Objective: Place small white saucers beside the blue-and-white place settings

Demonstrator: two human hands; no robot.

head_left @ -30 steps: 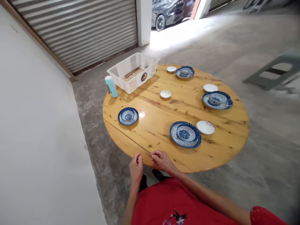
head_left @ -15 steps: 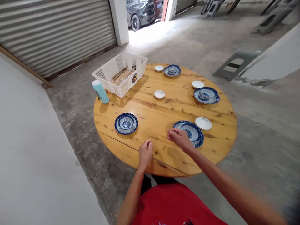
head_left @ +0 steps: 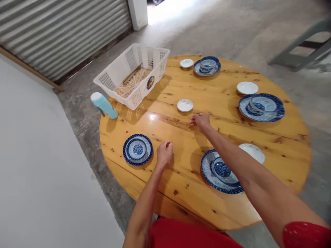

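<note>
Over the middle of the round wooden table, my right hand (head_left: 200, 121) reaches forward with loosely bent fingers and nothing visible in them. Just beyond its fingertips, apart from them, lies a small white dish (head_left: 185, 105). My left hand (head_left: 164, 151) hovers with curled fingers, holding nothing that I can see. To its left is a blue-patterned plate (head_left: 138, 163) with a smaller matching piece on it. Under my right forearm, partly covered, another blue-patterned plate (head_left: 209, 172) carries a bowl (head_left: 221, 169). A white dish (head_left: 254, 151) beside them is partly hidden by the forearm.
A white plastic basket (head_left: 131, 100) holding chopsticks (head_left: 132, 74) stands at the table's (head_left: 181, 203) left, near a light-blue bottle (head_left: 104, 106). Farther right are plates (head_left: 276, 112) (head_left: 207, 73) with bowls and white dishes (head_left: 247, 88) (head_left: 186, 63). A grey stool (head_left: 292, 58) stands behind.
My right hand has moved forward from above the near right plate toward the small middle dish. My left hand has shifted slightly forward. The view has come closer to the table and tilted down.
</note>
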